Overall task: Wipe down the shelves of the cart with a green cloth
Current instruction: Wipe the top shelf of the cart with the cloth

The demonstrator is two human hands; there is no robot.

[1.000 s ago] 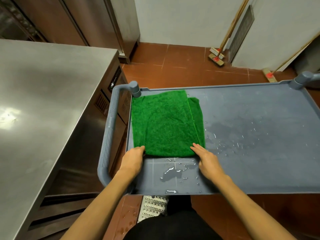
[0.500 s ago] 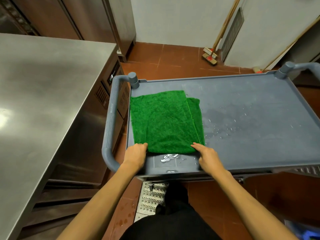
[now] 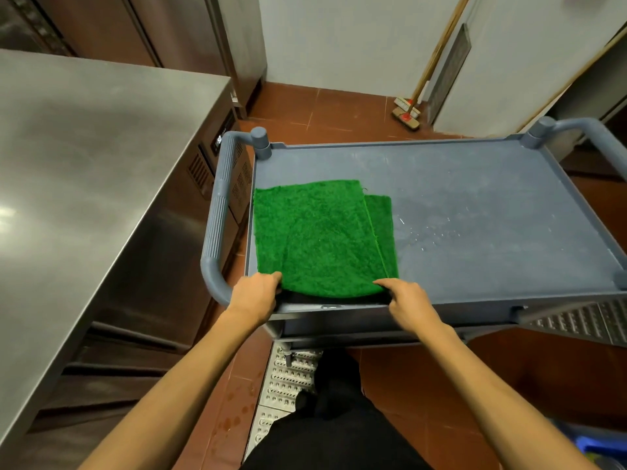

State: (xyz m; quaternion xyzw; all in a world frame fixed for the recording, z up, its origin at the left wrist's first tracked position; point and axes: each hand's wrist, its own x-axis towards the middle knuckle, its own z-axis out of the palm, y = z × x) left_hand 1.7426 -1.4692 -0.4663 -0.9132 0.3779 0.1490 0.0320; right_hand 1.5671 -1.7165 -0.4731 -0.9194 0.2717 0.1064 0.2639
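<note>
A folded green cloth [image 3: 322, 235] lies flat on the left part of the grey cart's top shelf [image 3: 475, 198], its near edge at the shelf's front rim. My left hand [image 3: 254, 295] pinches the cloth's near left corner. My right hand [image 3: 409, 300] pinches the near right corner. Water droplets [image 3: 427, 235] glisten on the shelf just right of the cloth. A lower shelf edge shows under the front rim.
A steel counter [image 3: 84, 181] stands close on the left, next to the cart's ribbed handle [image 3: 217, 218]. A second handle [image 3: 583, 130] is at the far right. Brooms [image 3: 407, 113] lean on the back wall. A metal floor grate [image 3: 285, 385] lies under the cart by my legs.
Both hands have dragged the cloth toward me, from the shelf's far left corner to its front rim. The puddle at the front edge is now covered or wiped away.
</note>
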